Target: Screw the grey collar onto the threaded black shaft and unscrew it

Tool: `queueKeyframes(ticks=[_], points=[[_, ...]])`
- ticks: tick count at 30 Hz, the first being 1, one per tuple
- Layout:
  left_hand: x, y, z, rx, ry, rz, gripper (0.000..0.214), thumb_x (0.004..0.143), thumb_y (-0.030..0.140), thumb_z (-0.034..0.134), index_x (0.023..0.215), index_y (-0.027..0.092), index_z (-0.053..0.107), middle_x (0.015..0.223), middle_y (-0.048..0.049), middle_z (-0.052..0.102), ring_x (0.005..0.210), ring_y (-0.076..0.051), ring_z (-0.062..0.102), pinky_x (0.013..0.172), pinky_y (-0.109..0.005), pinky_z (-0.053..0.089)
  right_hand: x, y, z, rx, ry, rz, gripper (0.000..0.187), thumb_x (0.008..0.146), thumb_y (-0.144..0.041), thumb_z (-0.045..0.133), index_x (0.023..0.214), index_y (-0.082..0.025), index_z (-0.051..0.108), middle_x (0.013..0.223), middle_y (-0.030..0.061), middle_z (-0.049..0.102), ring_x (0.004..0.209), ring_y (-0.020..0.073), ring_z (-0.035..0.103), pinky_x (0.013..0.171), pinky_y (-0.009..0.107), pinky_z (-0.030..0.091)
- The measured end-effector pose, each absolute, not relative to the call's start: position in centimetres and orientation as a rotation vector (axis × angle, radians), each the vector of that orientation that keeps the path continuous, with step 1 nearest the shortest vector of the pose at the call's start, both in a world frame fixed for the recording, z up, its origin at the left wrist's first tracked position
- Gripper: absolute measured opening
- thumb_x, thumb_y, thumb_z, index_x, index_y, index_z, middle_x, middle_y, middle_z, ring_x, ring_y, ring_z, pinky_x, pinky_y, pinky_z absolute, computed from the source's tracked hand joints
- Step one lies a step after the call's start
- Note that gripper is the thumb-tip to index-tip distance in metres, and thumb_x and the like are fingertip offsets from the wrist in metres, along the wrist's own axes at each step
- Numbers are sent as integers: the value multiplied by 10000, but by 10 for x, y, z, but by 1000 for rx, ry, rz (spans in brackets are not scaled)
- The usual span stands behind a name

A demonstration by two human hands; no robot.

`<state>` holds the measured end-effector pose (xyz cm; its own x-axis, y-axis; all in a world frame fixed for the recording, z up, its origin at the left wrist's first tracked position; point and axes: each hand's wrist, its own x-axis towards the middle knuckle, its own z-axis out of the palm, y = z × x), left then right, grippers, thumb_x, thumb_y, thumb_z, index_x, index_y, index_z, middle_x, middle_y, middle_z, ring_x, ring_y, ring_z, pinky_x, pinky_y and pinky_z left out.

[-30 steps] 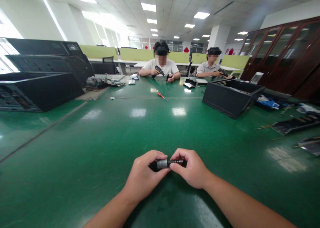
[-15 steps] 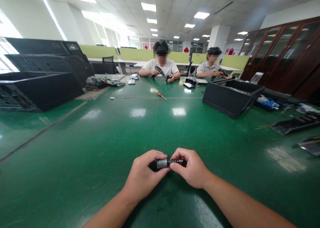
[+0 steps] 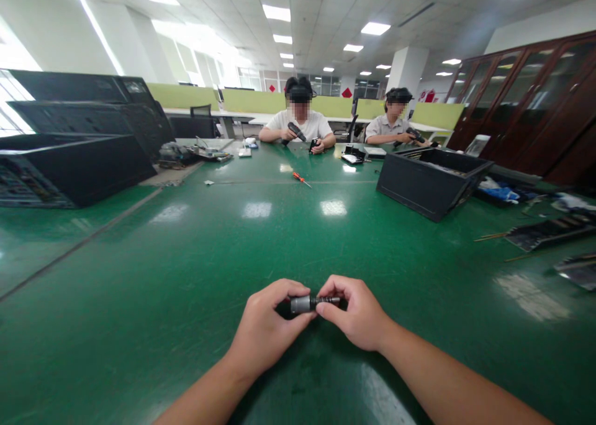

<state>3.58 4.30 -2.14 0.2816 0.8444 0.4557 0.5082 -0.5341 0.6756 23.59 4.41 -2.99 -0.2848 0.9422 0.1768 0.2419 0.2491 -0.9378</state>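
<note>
Between my two hands lies a small motor-like part (image 3: 300,304), a grey metal cylinder with a thin, dark, spiral-ridged shaft pointing right. My left hand (image 3: 264,327) grips the cylinder between thumb above-and-below fingers, at its left end. Thumb and fingertips of my right hand (image 3: 357,313) pinch the shaft close to where it meets the cylinder. Both hands are held low over the green table (image 3: 214,251), their fingertips nearly touching. The shaft's far end is partly hidden by my right fingers.
An orange-handled screwdriver (image 3: 299,178) lies mid-table. A black computer case (image 3: 414,186) stands right; more cases (image 3: 93,170) are at left. Loose parts (image 3: 554,226) lie at far right. Two people (image 3: 298,123) sit opposite, each holding a power drill (image 3: 297,131).
Almost nothing differs. The grey cylinder and my left fingertips have shifted very slightly left; both hands keep their hold.
</note>
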Motion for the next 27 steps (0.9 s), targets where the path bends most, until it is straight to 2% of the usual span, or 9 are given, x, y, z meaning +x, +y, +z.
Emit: queueKeyframes(ticks=[27], points=[[34,43,-25,2139,1227,1158,177,765,244,790,921,222,710,903,4,747,823,-159,709,754,-266,543,235,44,-30,-1099,-1689,1083,49,790,-216,661,786,-177,631,659,-24,585,610,126,514,578,235,372]])
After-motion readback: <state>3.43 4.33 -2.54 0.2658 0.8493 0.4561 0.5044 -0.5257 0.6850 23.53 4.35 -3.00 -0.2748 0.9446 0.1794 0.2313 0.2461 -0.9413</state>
